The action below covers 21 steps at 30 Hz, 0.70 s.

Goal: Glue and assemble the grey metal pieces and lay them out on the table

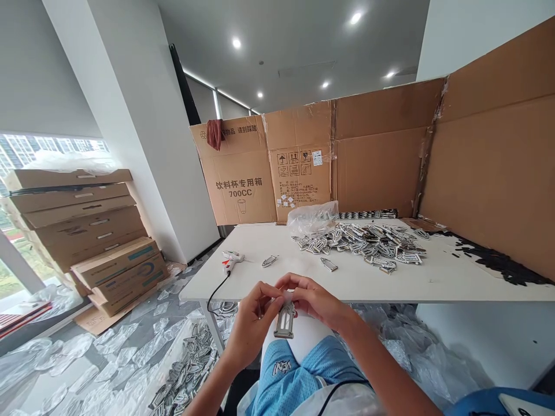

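A small grey arch-shaped frame piece [284,325] with slotted openings hangs over my lap, just in front of the table edge. My left hand [251,318] pinches its top between thumb and fingers. From the other side, my right hand [313,297] also grips the top with bent fingers. Something pale shows between the fingertips, too small to make out. On the white table [251,283] beyond my hands lie two similar loose pieces, a left one [269,261] and a right one [329,264]. A white glue gun [233,261] with a black cord rests at the left.
A heap of similar pieces [368,242] covers the table's back middle, beside a clear plastic bag [313,218]. Cardboard panels [377,144] wall the back and right. Black scraps [498,260] lie at right. More pieces [191,364] and plastic wrap cover the floor; boxes [87,225] stand left.
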Available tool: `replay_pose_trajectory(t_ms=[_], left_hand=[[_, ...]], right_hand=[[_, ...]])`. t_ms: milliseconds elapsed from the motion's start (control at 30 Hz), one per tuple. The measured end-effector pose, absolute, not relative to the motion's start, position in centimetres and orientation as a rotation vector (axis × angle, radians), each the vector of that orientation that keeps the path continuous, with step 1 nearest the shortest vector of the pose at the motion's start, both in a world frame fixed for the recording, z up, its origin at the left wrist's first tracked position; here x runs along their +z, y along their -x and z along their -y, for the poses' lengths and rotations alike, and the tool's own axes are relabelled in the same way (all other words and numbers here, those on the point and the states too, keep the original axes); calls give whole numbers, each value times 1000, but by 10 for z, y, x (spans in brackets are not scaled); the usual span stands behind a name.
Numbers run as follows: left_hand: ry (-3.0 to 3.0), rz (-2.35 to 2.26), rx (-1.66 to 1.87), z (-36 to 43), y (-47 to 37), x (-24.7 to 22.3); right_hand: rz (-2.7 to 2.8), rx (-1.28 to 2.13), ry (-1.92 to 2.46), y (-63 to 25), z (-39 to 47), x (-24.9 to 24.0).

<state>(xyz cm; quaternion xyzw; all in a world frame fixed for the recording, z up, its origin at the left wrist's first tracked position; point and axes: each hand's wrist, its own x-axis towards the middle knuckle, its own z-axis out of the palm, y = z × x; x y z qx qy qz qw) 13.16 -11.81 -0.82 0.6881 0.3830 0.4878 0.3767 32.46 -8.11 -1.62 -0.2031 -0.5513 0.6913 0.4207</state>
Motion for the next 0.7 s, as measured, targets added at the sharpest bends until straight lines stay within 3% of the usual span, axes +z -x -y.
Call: replay_pose_trajectory(t_ms=[400,700], left_hand=[[-1871,-936,1223,118,-128,-5],[-1793,-1155,1339,110,-126,-6]], right_hand=[[1374,1776,492,-325,82,-14],[1395,1658,598,-315,77,-29]])
